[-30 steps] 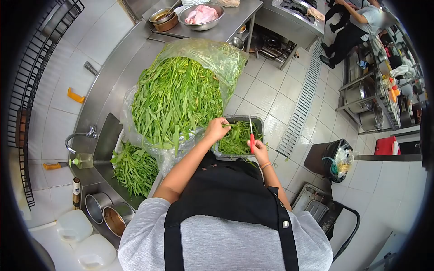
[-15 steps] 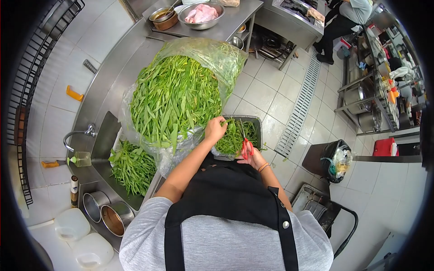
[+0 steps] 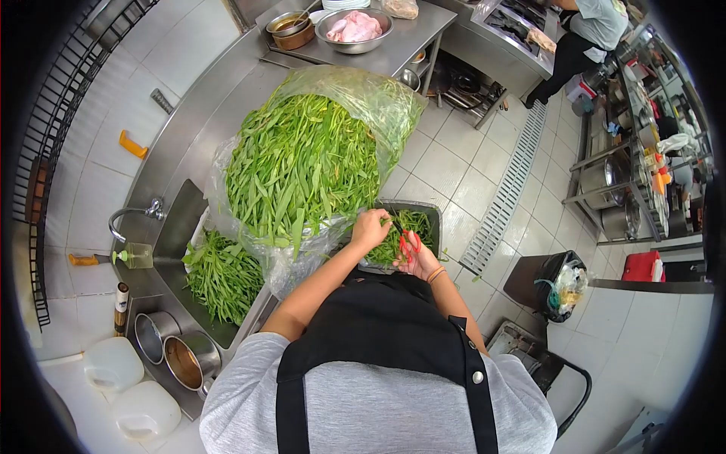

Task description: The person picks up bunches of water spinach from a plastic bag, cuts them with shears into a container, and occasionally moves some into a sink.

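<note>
Left hand [image 3: 370, 229], fingers closed on a bunch of green stems [image 3: 387, 244] over the metal tray [image 3: 436, 219]; right hand [image 3: 418, 261], fingers through the red-handled scissors [image 3: 408, 244] touching those stems; large plastic bag of greens [image 3: 302, 163] just beside, on the steel desk [image 3: 227, 98].

Steel counter [image 3: 219, 98] (sink inset): greens bag [image 3: 306, 163], bowls [image 3: 354, 29].
</note>
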The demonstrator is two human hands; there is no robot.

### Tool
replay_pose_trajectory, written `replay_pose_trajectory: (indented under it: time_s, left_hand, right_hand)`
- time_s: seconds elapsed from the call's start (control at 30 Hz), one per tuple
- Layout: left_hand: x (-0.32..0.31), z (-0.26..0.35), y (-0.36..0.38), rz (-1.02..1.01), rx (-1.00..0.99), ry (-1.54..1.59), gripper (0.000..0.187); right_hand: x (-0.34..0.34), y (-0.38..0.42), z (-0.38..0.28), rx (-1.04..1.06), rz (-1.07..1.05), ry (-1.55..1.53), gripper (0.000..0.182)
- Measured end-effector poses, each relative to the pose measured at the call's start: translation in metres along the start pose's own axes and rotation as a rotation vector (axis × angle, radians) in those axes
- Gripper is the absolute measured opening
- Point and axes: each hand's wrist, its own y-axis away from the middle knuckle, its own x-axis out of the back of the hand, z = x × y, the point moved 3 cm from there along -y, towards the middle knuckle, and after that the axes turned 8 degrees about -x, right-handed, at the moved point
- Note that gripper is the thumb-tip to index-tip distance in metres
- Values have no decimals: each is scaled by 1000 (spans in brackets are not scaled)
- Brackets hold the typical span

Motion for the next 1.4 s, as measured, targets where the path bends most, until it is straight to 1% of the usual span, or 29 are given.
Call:
replay_pose_trajectory:
  time_s: [0.07,0.1,0.13,0.17,0.23,0.3,0.37,0.4,0.43,0.47,0.53,0.6,0.63,0.67,0.73,0.77,0.83,0.9,0.97,1.0,1.03,1.1,1.13,1.17,1.2,1.23,1.3,1.33,1.4]
  left_hand:
    - [-9,-5,2,-10,33,-3,16]
    - [-11,-7,2,-24,64,-6,17]
    - [-15,-8,3,-68,91,-23,17]
    - [-17,-8,3,-62,93,-21,17]
    - [-21,-9,5,-120,136,-58,18]
    - [-17,-6,5,-120,134,-53,18]
    - [-8,-2,7,-128,164,-27,20]
    - [0,2,9,-103,126,-13,23]
    - [10,4,13,-93,135,-14,23]
    - [22,8,18,-13,97,42,23]
    - [56,17,31,120,41,98,24]
    - [98,20,50,238,72,205,23]
    - [127,26,62,351,61,154,22]
    - [156,32,74,464,49,102,21]
    - [204,18,103,582,266,11,19]
    - [227,8,119,704,255,-135,20]
    - [270,-6,148,787,526,-160,21]
    - [298,-42,177,845,592,-340,24]
    - [312,-85,198,735,638,-609,32]
    - [315,-95,202,681,762,-703,39]
    - [314,-102,203,688,763,-704,39]
    - [306,-107,186,540,897,-756,37]
    - [305,-96,168,639,650,-655,30]
    - [295,-100,149,694,430,-557,22]
    - [286,-85,124,732,314,-424,16]
    - [276,-66,98,736,218,-369,11]
    - [251,-44,56,729,109,-283,11]
    - [240,-37,36,699,109,-268,11]
    - [225,-26,4,681,32,-249,12]
  right_hand:
    - [1,1,-1,8,118,52,49]
    - [5,-2,1,7,119,56,49]
    - [10,-5,4,-1,141,39,45]
    - [15,-8,5,-9,164,22,41]
    - [16,-8,7,-14,167,65,42]
    - [20,-10,8,-20,387,165,46]
    - [31,-19,5,-73,396,171,49]
    - [35,-25,3,-91,433,194,48]
    - [35,-29,1,-110,469,218,48]
    - [34,-34,-2,-19,522,240,47]
    - [42,-48,-6,-30,502,234,47]
    - [46,-57,-11,-34,510,197,47]
    - [46,-61,-13,-40,500,208,47]
    - [50,-65,-13,-58,545,196,47]
    - [70,-80,-9,-57,648,168,48]
    - [66,-80,-8,-62,640,178,48]
    - [60,-74,-11,-8,791,244,48]
    - [75,-84,-6,-31,798,271,46]
    - [82,-87,-3,30,812,287,43]
    - [83,-89,-1,46,853,281,43]
    - [84,-90,2,49,849,285,43]
    - [87,-89,3,58,899,269,43]
    - [83,-84,2,71,874,267,43]
    - [79,-80,2,76,876,269,43]
    - [78,-77,3,93,866,265,41]
    - [77,-75,3,110,856,260,40]
    - [76,-69,5,126,876,254,35]
    - [80,-68,8,134,867,279,34]
    - [76,-62,9,141,855,306,36]
